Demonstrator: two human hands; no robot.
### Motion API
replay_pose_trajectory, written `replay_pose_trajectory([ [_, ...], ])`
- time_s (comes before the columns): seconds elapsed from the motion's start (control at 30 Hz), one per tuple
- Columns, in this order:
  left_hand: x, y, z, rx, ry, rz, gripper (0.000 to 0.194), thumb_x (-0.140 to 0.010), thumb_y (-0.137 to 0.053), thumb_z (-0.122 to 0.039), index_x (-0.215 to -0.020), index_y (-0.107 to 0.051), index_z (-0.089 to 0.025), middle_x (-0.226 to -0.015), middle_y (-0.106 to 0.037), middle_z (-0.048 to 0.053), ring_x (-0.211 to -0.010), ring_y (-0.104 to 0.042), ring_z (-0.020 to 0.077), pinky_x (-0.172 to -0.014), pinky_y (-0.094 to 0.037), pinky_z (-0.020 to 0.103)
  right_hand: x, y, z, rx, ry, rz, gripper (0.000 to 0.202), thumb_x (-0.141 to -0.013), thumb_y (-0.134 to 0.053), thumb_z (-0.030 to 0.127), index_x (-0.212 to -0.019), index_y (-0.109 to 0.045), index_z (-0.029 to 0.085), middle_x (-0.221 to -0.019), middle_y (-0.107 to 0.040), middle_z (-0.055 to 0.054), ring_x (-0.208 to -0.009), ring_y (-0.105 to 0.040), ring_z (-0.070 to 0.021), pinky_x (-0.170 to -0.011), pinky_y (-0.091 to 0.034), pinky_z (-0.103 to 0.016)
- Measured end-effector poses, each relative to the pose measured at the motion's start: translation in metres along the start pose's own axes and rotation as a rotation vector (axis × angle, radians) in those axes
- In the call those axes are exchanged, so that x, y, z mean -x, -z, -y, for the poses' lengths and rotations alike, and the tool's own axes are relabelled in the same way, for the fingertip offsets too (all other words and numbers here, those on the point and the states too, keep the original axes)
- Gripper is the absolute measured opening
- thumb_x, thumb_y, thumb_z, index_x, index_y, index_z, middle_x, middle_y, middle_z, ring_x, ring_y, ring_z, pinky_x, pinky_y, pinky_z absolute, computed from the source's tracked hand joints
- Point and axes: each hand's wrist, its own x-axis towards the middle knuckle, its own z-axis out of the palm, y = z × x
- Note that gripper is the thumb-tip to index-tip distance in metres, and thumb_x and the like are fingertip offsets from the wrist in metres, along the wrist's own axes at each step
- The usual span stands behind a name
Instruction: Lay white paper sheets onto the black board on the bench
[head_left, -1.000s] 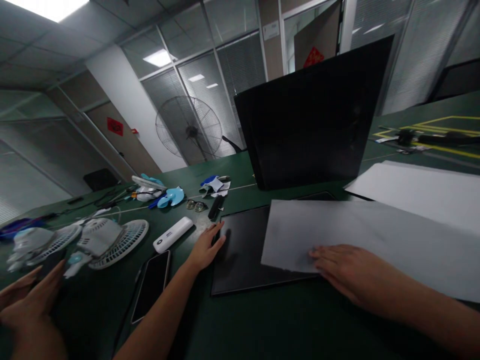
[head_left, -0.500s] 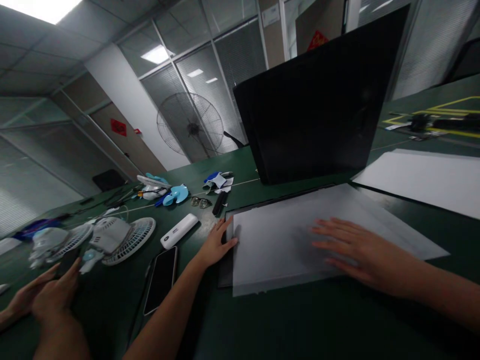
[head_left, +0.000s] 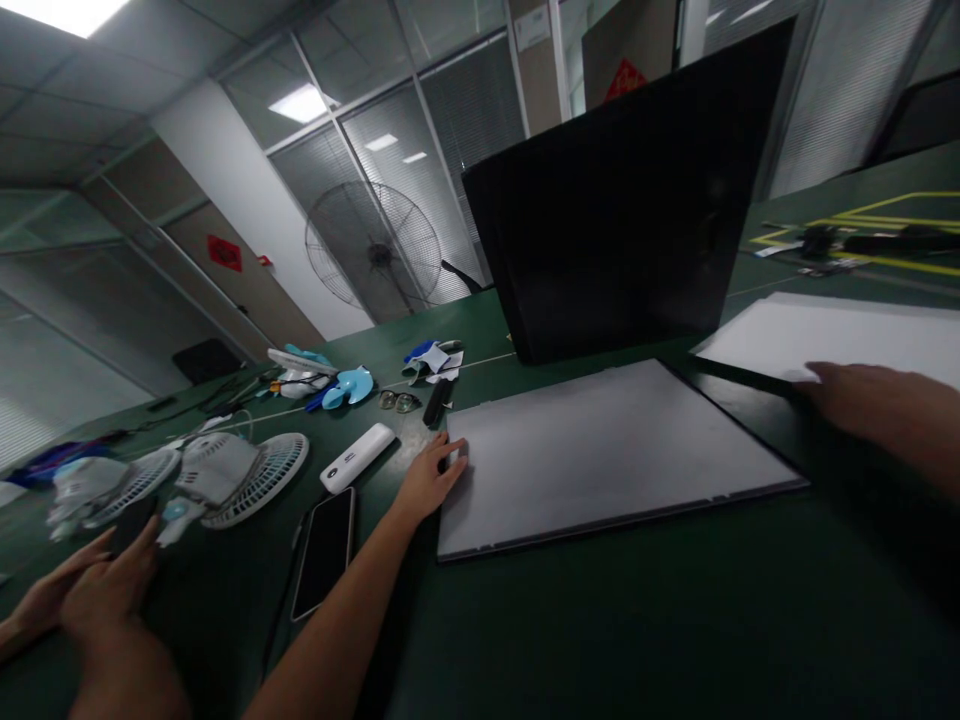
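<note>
My left hand [head_left: 431, 476] lies with its fingers apart on the left edge of a flat, dark-edged panel. A pale, smooth white sheet [head_left: 600, 450] covers the panel's top and lines up with its edges. Farther right, my right hand [head_left: 885, 405] is at the near edge of the white sheets [head_left: 847, 325], a fingertip touching that edge. Most of its fingers are hidden or blurred, so its grip is unclear. Behind the panel stands a large black screen [head_left: 622, 210], tilted in view.
Left of the panel lie a phone [head_left: 324, 552], a white power bank [head_left: 358, 457], a black marker-like piece [head_left: 438, 402] and glasses [head_left: 399, 401]. Fan parts [head_left: 259, 480] stand farther left. Another person's hands [head_left: 97, 585] hold a dark phone. Black-and-yellow items [head_left: 870, 240] lie at back right.
The white sheet has gone from skewed to lined up on the panel. My right hand has left it and moved right to the other white sheets. My left hand stays at the left edge.
</note>
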Motion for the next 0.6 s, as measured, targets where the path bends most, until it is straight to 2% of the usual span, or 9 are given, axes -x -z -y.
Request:
replay_pose_trajectory([
  [0.1,0.002,0.003,-0.004,-0.005,0.004,0.001,0.06,-0.098,-0.064,-0.054,-0.146,-0.069,-0.02,-0.165,-0.052,0.015,-0.158,-0.041,0.0354,-0.132,-0.031,0.055,0.017,0.018,0.023,0.106,-0.048,0.02,0.045,-0.097,-0.027,0.051,-0.099,-0.06,0.022,-0.093,-0.064,-0.018,-0.088,-0.067,-0.0392,-0.069,-0.058,-0.063],
  [0.23,0.003,0.005,-0.008,0.014,0.003,-0.011,0.058,-0.094,-0.071,-0.055,-0.142,-0.073,-0.023,-0.167,-0.049,0.013,-0.156,-0.046,0.0365,-0.13,-0.036,0.056,0.046,0.037,0.066,0.159,0.083,0.026,0.042,-0.097,-0.029,0.042,-0.099,-0.064,0.019,-0.088,-0.065,-0.02,-0.076,-0.067,-0.0354,-0.063,-0.055,-0.057],
  [0.4,0.004,0.005,-0.008,0.026,-0.012,-0.028,0.053,-0.092,-0.073,-0.052,-0.137,-0.076,-0.024,-0.167,-0.049,0.011,-0.151,-0.052,0.0359,-0.129,-0.039,0.053,0.088,0.03,0.126,0.115,0.424,0.087,0.045,-0.098,-0.033,0.042,-0.103,-0.074,0.022,-0.091,-0.071,-0.017,-0.075,-0.068,-0.0352,-0.064,-0.056,-0.058],
  [0.5,0.003,0.005,-0.007,0.02,-0.039,-0.025,0.053,-0.093,-0.072,-0.052,-0.137,-0.075,-0.022,-0.163,-0.054,0.012,-0.153,-0.05,0.0356,-0.131,-0.034,0.055,0.114,0.023,0.157,0.046,0.686,0.149,0.043,-0.098,-0.038,0.034,-0.114,-0.077,0.025,-0.108,-0.075,-0.013,-0.092,-0.073,-0.0336,-0.08,-0.061,-0.057],
  [0.6,0.003,0.004,-0.005,0.024,-0.058,-0.01,0.054,-0.097,-0.065,-0.055,-0.139,-0.074,-0.023,-0.163,-0.054,0.011,-0.155,-0.047,0.0354,-0.132,-0.032,0.056,0.135,0.018,0.177,-0.011,0.901,0.196,0.043,-0.096,-0.046,0.029,-0.126,-0.076,0.028,-0.123,-0.074,-0.009,-0.109,-0.073,-0.0306,-0.096,-0.062,-0.054],
])
